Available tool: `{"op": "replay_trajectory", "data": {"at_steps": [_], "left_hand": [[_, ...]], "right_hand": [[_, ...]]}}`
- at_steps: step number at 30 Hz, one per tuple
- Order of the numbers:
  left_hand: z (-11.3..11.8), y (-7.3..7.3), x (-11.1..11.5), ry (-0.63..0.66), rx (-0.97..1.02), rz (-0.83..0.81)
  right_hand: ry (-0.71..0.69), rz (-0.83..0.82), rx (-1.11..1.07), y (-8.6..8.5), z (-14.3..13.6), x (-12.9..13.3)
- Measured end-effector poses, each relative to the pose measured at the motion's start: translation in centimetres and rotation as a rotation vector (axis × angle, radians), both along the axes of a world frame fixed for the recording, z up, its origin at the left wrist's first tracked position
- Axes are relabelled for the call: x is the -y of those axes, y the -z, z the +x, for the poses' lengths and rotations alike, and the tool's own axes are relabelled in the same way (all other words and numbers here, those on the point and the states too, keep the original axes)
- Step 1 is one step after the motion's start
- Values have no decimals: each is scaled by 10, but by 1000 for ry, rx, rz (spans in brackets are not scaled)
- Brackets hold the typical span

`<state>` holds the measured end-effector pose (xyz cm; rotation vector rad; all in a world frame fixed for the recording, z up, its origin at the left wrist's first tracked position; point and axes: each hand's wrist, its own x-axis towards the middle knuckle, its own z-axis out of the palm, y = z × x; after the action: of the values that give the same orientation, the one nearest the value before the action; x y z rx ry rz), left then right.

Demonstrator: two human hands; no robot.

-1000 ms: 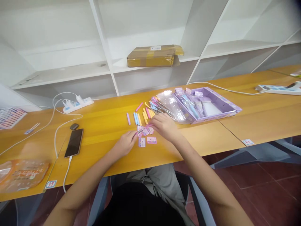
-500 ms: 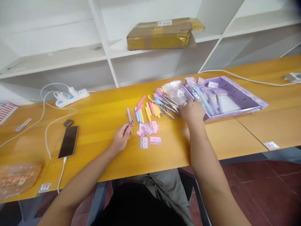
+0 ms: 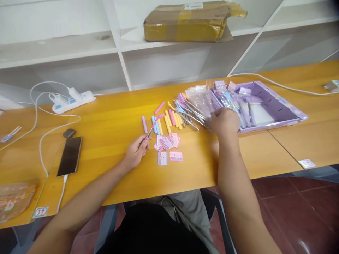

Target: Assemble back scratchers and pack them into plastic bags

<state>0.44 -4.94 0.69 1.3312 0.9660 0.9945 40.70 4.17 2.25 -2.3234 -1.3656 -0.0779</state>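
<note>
My left hand [image 3: 136, 151] is closed around the handle of a pink back scratcher [image 3: 150, 132] with a thin metal shaft, its claw end pointing up and away. My right hand [image 3: 227, 121] has its fingers curled at the near left corner of a purple box [image 3: 287, 120], pinching a clear plastic bag [image 3: 200, 98]; the fingertips are mostly hidden. Left of it, back scratchers [image 3: 186, 109] with pink, blue and yellow claws lie piled. Coloured tubes [image 3: 168, 121] lie beside the pile, and small printed cards [image 3: 166, 143] in front of them.
Several wrapped items [image 3: 231, 102] fill the box's left side. A power strip [image 3: 75, 102] with white cables, a phone [image 3: 70, 155] on its cable and a small dark case [image 3: 69, 133] are at left. A taped carton [image 3: 185, 23] sits on the shelf behind.
The view has shifted slightly. The clear bag by my right hand has spread and lifted a little, and that hand has moved slightly rightward. My left hand keeps the back scratcher.
</note>
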Motion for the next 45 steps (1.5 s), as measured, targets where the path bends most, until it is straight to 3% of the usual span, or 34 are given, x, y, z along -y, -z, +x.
{"op": "replay_trajectory", "data": {"at_steps": [6,11,14,18,20,23,27,30,32,35,37,40,45], "left_hand": [[0,2,0,12,-2,-14],[3,4,-3,15,26,-12],[4,7,-3,-1,61,35],[1,6,-2,20,18,106],[-2,2,-2,18,-75,161],[-5,-6,-2,19,-198,277],[-3,-5,-6,27,-149,322],[0,1,-10,-102,-42,215],[0,3,-12,-173,17,114],[-1,3,-12,-178,90,11],[-1,2,-11,-163,101,16],[-1,-2,-10,-143,23,98],[1,-7,-9,-58,-142,275]], "right_hand": [[-19,177,1,10,1,-2],[-44,262,-30,5,-1,-1],[-22,334,-39,-9,1,1],[-41,513,-21,-46,-18,8],[-192,566,-13,-65,-51,18],[-665,479,-78,-78,-125,41],[-1188,258,-255,-61,-211,69],[-1427,238,-401,-40,-227,75],[-1421,337,-490,-28,-222,70],[-1113,476,-632,-12,-212,58],[-932,440,-791,-3,-212,51],[-954,274,-993,4,-218,45],[-1048,161,-1041,2,-223,45]]}}
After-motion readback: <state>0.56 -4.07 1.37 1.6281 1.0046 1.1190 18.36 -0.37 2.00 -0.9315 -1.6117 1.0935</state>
